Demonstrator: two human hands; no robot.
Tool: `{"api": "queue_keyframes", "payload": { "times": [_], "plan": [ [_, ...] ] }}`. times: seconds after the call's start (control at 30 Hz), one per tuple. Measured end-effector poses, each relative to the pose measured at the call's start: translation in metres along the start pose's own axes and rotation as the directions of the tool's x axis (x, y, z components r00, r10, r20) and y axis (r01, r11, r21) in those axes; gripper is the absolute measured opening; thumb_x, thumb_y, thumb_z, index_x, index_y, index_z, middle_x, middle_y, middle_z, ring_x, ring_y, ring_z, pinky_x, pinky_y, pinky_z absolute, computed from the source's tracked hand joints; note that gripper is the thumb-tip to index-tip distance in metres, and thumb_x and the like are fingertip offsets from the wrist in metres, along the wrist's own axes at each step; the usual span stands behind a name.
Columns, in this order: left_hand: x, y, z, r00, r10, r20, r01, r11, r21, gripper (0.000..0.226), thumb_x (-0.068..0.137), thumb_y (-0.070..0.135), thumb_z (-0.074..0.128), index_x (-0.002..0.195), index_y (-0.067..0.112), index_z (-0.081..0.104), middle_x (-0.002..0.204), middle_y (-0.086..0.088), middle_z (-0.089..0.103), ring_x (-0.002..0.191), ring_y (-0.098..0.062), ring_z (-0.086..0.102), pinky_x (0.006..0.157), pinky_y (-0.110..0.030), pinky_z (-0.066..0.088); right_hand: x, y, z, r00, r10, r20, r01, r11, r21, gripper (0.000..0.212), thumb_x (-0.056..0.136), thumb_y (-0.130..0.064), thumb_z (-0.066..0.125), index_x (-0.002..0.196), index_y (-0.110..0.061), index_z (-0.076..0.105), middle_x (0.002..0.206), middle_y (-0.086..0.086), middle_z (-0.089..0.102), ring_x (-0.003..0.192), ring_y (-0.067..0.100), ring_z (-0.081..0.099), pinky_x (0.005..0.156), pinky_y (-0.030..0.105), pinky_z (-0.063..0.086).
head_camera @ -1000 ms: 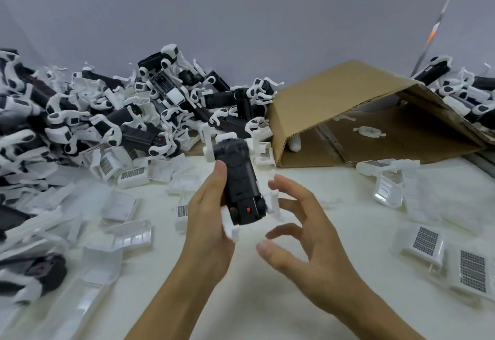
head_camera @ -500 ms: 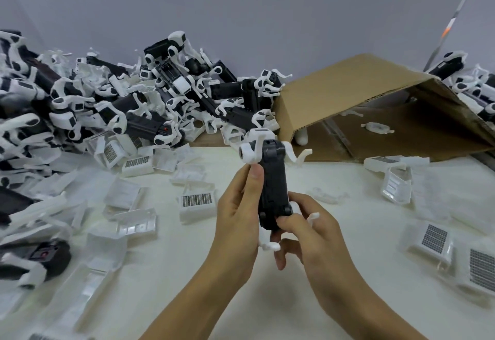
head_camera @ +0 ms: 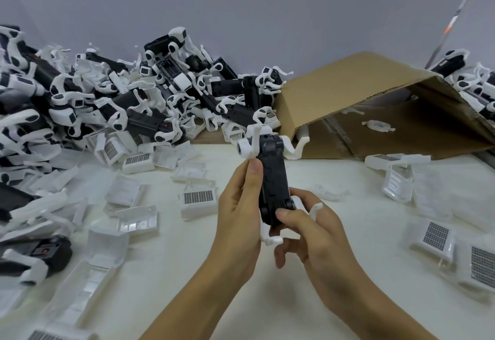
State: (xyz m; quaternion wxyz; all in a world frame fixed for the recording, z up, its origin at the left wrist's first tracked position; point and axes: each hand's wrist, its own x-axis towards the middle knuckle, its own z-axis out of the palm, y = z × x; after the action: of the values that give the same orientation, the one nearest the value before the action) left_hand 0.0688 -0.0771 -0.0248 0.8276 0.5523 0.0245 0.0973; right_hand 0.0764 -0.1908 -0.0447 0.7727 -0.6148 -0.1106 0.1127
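Grey, bare wall [head_camera: 241, 5] across the whole back. Below it, white tabletop [head_camera: 174, 280], filling the lower view.

Heaped against the wall at back left: a large pile of black devices [head_camera: 128, 109] fitted with white curved arms, tangled and lying every way. A smaller heap of the same units [head_camera: 471, 82] at far right, behind the box.

Tipped on its side at back right: brown cardboard box [head_camera: 334, 90], open mouth toward the camera, one flap down on the table. Inside on its floor, a single small white part [head_camera: 377, 126].

Scattered flat over the table on both sides: white plastic shells [head_camera: 198, 200], some with a grid-patterned face up, some hollow side up. Near the left edge, apart from the heap, one lone black unit [head_camera: 40, 255].

Centre, raised above the table: left hand [head_camera: 238, 221] wrapped round the held black device [head_camera: 273, 176], thumb pressed on its upper left side, fingers behind. Right hand [head_camera: 316, 238] pinching the lower end between thumb and forefinger, other fingers curled beneath. Device nearly upright, top end tipped slightly away, in front of the box mouth.

At the top end, white arm piece [head_camera: 247, 148] with round socket. At the bottom end, white hooked clip [head_camera: 270, 238], jutting out between the two hands.
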Motion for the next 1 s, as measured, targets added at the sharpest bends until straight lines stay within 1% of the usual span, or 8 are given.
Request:
{"api": "queue_keyframes", "payload": {
  "times": [0.17, 0.3, 0.43, 0.57, 0.63, 0.8, 0.93, 1.0],
  "plan": [
    [0.0004, 0.0004, -0.0005, 1.000, 0.000, 0.003, 0.000, 1.000, -0.018, 0.042, 0.086, 0.056, 0.054, 0.103, 0.022, 0.072, 0.085, -0.009, 0.065, 0.074, -0.024, 0.061, 0.050, -0.023, 0.045, -0.0012, -0.0001, -0.0015, 0.999, -0.006, 0.036, 0.005, 1.000, 0.014, 0.029, 0.079, -0.015, 0.059, 0.106, -0.018, 0.071, 0.096, 0.018, 0.069, 0.072, 0.026, 0.063, 0.049, 0.035, 0.051],
    [0.0015, -0.0010, -0.0013, 1.000, 0.002, -0.005, -0.002, 1.000, -0.020, 0.045, 0.087, 0.056, 0.053, 0.105, 0.018, 0.070, 0.086, -0.010, 0.066, 0.074, -0.024, 0.062, 0.051, -0.023, 0.046, -0.0022, 0.0006, 0.0008, 1.000, -0.020, 0.021, 0.019, 1.000, 0.018, 0.021, 0.081, -0.018, 0.062, 0.099, -0.021, 0.073, 0.094, 0.014, 0.069, 0.072, 0.022, 0.063, 0.048, 0.034, 0.051],
    [0.0027, -0.0045, -0.0009, 1.000, 0.012, -0.026, -0.011, 1.000, 0.010, 0.045, 0.084, 0.059, 0.054, 0.106, 0.024, 0.072, 0.097, -0.013, 0.071, 0.091, -0.033, 0.067, 0.074, -0.040, 0.054, -0.0031, -0.0009, 0.0012, 0.998, -0.043, 0.035, 0.041, 0.998, 0.043, 0.020, 0.085, -0.019, 0.061, 0.100, -0.024, 0.073, 0.097, 0.013, 0.072, 0.077, 0.025, 0.066, 0.052, 0.036, 0.054],
    [0.0014, -0.0038, -0.0004, 0.999, 0.043, -0.022, -0.042, 0.999, 0.026, 0.039, 0.085, 0.056, 0.055, 0.105, 0.027, 0.073, 0.091, -0.008, 0.070, 0.087, -0.033, 0.068, 0.080, -0.052, 0.056, -0.0017, -0.0005, 0.0009, 0.999, -0.017, 0.034, 0.015, 0.999, 0.039, 0.023, 0.086, -0.020, 0.059, 0.106, -0.021, 0.072, 0.099, 0.014, 0.073, 0.078, 0.028, 0.069, 0.054, 0.035, 0.055],
    [0.0019, -0.0044, -0.0006, 0.999, 0.044, -0.021, -0.044, 0.999, 0.027, 0.040, 0.084, 0.057, 0.056, 0.105, 0.027, 0.072, 0.088, -0.005, 0.070, 0.081, -0.028, 0.068, 0.075, -0.047, 0.057, -0.0019, -0.0006, 0.0003, 0.999, -0.013, 0.049, 0.011, 0.999, 0.046, 0.026, 0.084, -0.016, 0.057, 0.105, -0.020, 0.072, 0.098, 0.014, 0.073, 0.076, 0.027, 0.069, 0.054, 0.035, 0.055],
    [0.0032, -0.0059, -0.0013, 0.999, 0.033, -0.024, -0.032, 0.999, 0.028, 0.041, 0.084, 0.060, 0.054, 0.102, 0.029, 0.073, 0.090, -0.010, 0.071, 0.082, -0.026, 0.068, 0.069, -0.037, 0.053, -0.0023, 0.0005, -0.0014, 0.998, -0.021, 0.053, 0.018, 0.999, 0.044, 0.025, 0.083, -0.016, 0.058, 0.105, -0.016, 0.072, 0.099, 0.015, 0.070, 0.079, 0.027, 0.065, 0.052, 0.035, 0.053],
    [0.0022, -0.0052, 0.0008, 1.000, 0.017, -0.006, -0.017, 1.000, 0.006, 0.047, 0.082, 0.059, 0.055, 0.108, 0.022, 0.071, 0.099, -0.021, 0.070, 0.086, -0.036, 0.067, 0.079, -0.052, 0.052, -0.0033, 0.0000, -0.0012, 0.999, -0.030, 0.033, 0.027, 0.994, 0.108, 0.024, 0.084, -0.016, 0.056, 0.102, -0.012, 0.072, 0.101, 0.018, 0.071, 0.079, 0.027, 0.066, 0.051, 0.036, 0.053],
    [0.0029, -0.0024, -0.0021, 1.000, -0.002, -0.014, 0.002, 0.999, -0.038, 0.051, 0.083, 0.056, 0.056, 0.113, 0.016, 0.069, 0.106, -0.024, 0.070, 0.091, -0.035, 0.070, 0.084, -0.050, 0.056, -0.0034, -0.0019, -0.0003, 0.998, -0.031, 0.050, 0.026, 0.994, 0.106, 0.026, 0.086, -0.018, 0.057, 0.105, -0.010, 0.073, 0.104, 0.017, 0.071, 0.082, 0.026, 0.067, 0.052, 0.036, 0.054]
  ]
}}
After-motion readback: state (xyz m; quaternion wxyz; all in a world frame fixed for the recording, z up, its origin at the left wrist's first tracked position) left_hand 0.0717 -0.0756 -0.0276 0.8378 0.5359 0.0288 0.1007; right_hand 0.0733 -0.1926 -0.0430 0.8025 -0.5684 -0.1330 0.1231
